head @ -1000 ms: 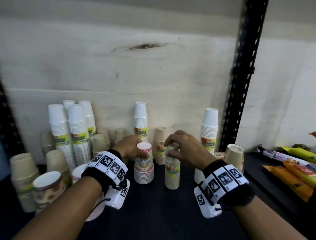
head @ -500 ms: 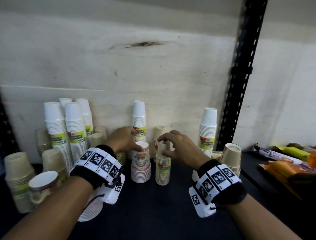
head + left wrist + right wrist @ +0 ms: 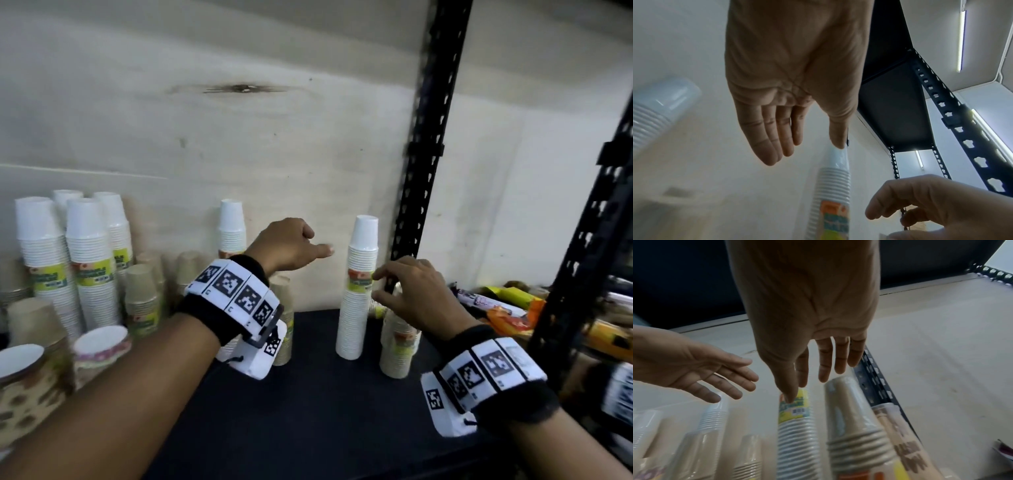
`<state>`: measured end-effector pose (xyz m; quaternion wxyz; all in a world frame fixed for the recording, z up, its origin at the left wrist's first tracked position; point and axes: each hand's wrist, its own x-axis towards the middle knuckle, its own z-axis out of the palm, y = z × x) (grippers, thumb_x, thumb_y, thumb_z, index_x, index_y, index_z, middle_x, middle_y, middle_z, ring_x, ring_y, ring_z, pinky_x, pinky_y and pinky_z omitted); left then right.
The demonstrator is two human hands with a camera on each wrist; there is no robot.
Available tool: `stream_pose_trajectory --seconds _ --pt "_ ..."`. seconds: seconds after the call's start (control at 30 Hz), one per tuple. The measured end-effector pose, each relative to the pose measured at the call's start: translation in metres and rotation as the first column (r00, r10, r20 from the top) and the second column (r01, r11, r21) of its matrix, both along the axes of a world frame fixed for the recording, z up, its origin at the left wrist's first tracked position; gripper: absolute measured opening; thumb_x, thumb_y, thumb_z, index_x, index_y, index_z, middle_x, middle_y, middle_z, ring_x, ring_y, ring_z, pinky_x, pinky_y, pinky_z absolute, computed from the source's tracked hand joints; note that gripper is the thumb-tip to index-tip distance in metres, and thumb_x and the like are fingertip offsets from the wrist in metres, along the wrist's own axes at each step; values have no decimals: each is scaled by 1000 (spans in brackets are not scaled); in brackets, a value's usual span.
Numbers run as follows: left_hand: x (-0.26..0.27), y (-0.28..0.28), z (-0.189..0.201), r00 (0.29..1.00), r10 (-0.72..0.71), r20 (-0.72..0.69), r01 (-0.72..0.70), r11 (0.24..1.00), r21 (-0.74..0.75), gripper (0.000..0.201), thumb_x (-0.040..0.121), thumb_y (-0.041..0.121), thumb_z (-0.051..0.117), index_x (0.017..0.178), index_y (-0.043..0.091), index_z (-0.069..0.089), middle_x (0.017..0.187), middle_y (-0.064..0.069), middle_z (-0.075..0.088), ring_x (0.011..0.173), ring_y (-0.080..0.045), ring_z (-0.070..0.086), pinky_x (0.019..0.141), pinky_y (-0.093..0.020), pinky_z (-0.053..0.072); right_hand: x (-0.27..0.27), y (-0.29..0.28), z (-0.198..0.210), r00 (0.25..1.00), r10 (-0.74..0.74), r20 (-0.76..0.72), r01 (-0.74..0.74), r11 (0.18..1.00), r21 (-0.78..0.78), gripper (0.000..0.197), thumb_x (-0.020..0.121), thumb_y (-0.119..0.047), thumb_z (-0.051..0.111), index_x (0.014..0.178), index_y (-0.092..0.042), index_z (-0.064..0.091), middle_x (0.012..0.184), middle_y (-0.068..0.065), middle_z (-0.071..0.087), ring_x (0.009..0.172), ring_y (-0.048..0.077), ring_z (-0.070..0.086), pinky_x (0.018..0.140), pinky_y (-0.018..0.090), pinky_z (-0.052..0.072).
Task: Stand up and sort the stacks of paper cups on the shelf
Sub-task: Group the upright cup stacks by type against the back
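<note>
Black matt shelf board (image 3: 308,394) underneath it all, backed by a pale plywood panel (image 3: 239,137) and bounded on the right by a black slotted steel upright (image 3: 424,154). Carried at far left a tight cluster of tall white paper-cup stacks with green-yellow labels (image 3: 85,260), upright and pushed back against the panel. Looked grouped like with like, probably to keep the front free. Held brown kraft stacks beside that cluster, and short floral-printed cups (image 3: 101,346) at the near left edge.

Showed, alone toward the right, one more tall white labelled stack (image 3: 358,291), upright, well apart from its matching cluster and just beside a shorter brown kraft-paper stack (image 3: 397,342). Seemed the odd one out, so likely the next to be moved left.

Reached toward it with both hands. Kept the left hand (image 3: 284,250) spread and relaxed near the stack's top, thumb extended, holding nothing. Could not tell whether the thumb touched the top cup. Set the right hand (image 3: 411,294) at label height, fingers loosely curved and parted, thumb and forefinger at the stack's side. Could not tell contact there either, and saw no closed grip. Suggested one hand high and one hand low to stop so slim a column from toppling.

Left orange and yellow snack packets (image 3: 507,308) lying beyond the upright, outside the sorting.
</note>
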<state>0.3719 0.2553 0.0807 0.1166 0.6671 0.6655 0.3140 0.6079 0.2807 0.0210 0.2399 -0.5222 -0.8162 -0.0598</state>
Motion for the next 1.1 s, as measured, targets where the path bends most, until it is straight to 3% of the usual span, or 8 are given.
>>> stream_pose_trajectory --seconds 0.23,0.33,0.43,0.57,0.7,0.8,1.0,1.1 --pt "48 30 -13 996 -76 41 78 996 -40 92 71 64 72 140 12 41 137 -3 54 115 -20 58 96 -40 50 32 -4 -11 1000 -16 -24 14 994 -110 47 85 -45 66 128 -30 56 128 3 52 120 24 49 101 30 35" --pt "59 37 -17 995 -97 34 98 995 -29 81 70 59 75 131 14 47 125 -3 60 105 -21 62 90 -41 53 37 -4 -15 999 0 -50 -7 991 -133 44 86 -40 66 128 -33 54 122 2 56 111 21 56 92 28 39" --pt "64 41 -19 995 -99 -9 99 995 15 65 77 48 74 127 13 51 122 -4 63 106 -22 61 88 -35 51 40 -3 -20 997 15 -74 -25 991 -132 40 87 -33 64 125 -37 53 114 0 61 97 17 61 83 30 45" --pt "61 44 -17 994 -85 -63 87 996 33 55 81 42 73 122 12 53 121 -5 64 106 -23 61 87 -35 49 37 -3 -20 991 24 -128 -40 991 -126 37 86 -31 65 121 -39 56 110 -3 61 90 14 62 82 35 51" --pt "45 42 -12 994 -68 -89 70 997 18 47 82 40 71 115 12 56 113 -6 66 95 -25 64 82 -36 51 22 4 -21 983 59 -176 -79 991 -112 36 84 -30 67 118 -37 58 111 -2 64 92 15 64 83 35 52" --pt "26 39 -7 995 -30 -99 32 999 18 46 82 39 71 115 12 55 113 -6 66 94 -26 64 82 -37 51 4 9 -22 978 91 -188 -112 988 -106 36 85 -30 67 119 -35 58 108 -4 62 90 12 61 82 30 49" --pt "-10 33 -3 990 48 -134 -44 999 31 50 83 37 71 122 11 54 122 -5 63 106 -25 60 82 -32 45 -38 18 -24 961 173 -218 -198 975 -97 35 86 -27 65 120 -33 58 109 -3 61 89 11 62 84 33 51" --pt "-20 35 -7 986 71 -152 -70 997 15 52 83 38 71 123 11 53 125 -7 62 108 -26 60 86 -34 46 -54 20 -26 949 193 -249 -222 971 -90 35 88 -25 65 122 -29 57 110 -2 59 90 12 61 81 27 48"
